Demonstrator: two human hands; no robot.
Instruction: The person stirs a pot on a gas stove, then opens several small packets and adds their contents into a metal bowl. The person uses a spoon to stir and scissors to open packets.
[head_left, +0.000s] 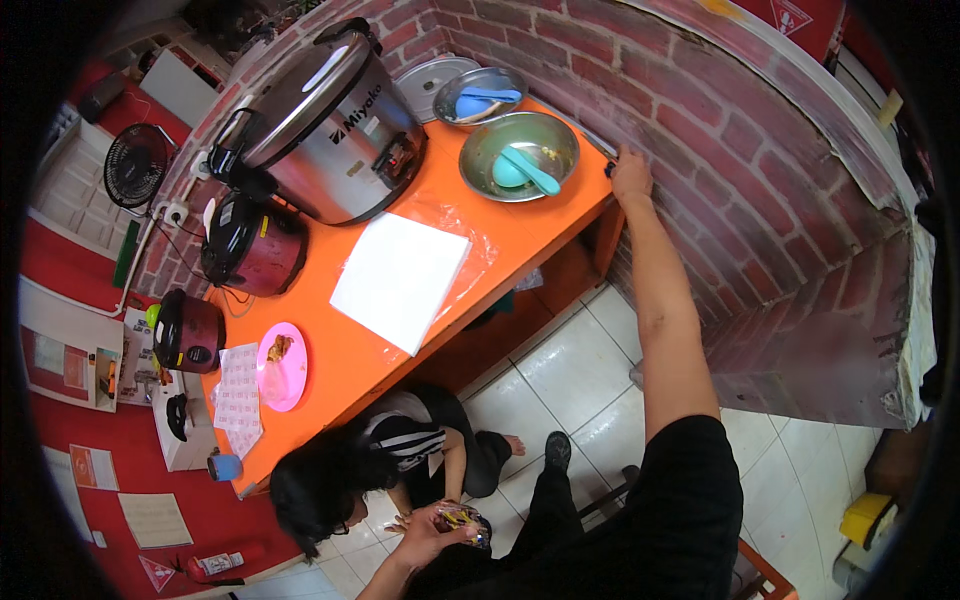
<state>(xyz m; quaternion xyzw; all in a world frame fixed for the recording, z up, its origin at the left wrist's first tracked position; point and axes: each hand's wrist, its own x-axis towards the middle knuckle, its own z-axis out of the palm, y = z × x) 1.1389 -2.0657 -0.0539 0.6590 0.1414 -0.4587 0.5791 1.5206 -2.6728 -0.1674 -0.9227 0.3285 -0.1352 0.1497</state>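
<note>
Low in the view, my left hand (431, 538) grips a small shiny packet (466, 517) with coloured markings. My right arm reaches out to the far right corner of the orange table (420, 180). There my right hand (632, 178) touches the corner beside the brick wall, with a small dark object (610, 169) at its fingertips. Whether the fingers grip it is unclear. Nearest to that hand is a steel bowl (480, 169) with a turquoise rice scoop (525, 171) in it. Behind stands another steel bowl (444, 94) holding a blue scoop (480, 101).
A large Miyako rice cooker (330, 142), two smaller cookers (259, 244), white paper sheets (401, 281) on clear plastic and a pink plate (292, 382) with food scraps occupy the table. A person (405, 442) crouches below its front edge. The brick wall (720, 142) bounds the right side.
</note>
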